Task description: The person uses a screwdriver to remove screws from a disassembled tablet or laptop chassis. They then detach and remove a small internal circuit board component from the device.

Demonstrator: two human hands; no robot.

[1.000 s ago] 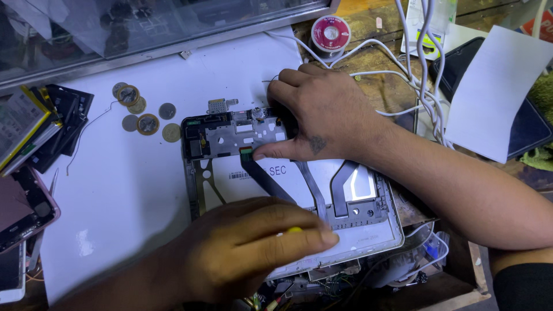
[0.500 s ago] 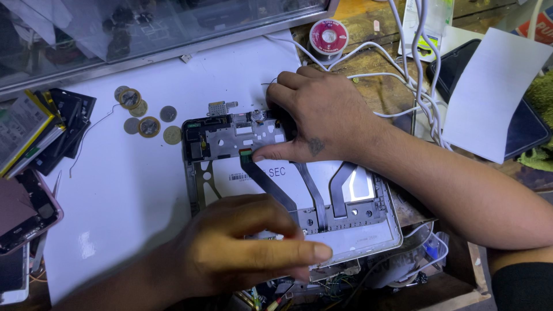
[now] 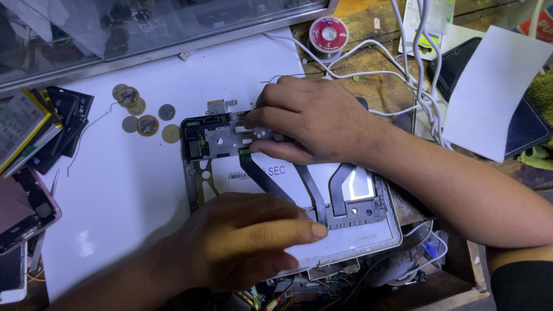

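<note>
On white sheet (image 3: 144, 190), opened tablet (image 3: 368, 230): right hand (image 3: 311, 121) fingertips pressing board at top edge; left hand (image 3: 242, 239) loosely curled over bottom edge, grasping nothing visible. Coins (image 3: 144, 115) near sheet's upper left.

White barcode label (image 3: 239, 175) on opened tablet's battery; white-green package (image 3: 429, 23) top right; dark screen (image 3: 521, 124) right.

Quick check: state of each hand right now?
Left hand: lies flat on the opened tablet, grasping nothing visible.
Right hand: fingers press its circuit board, nothing gripped.

hidden: tablet (image 3: 357, 230) lower-left under left hand (image 3: 247, 242) | phone (image 3: 20, 213) cut off
</note>
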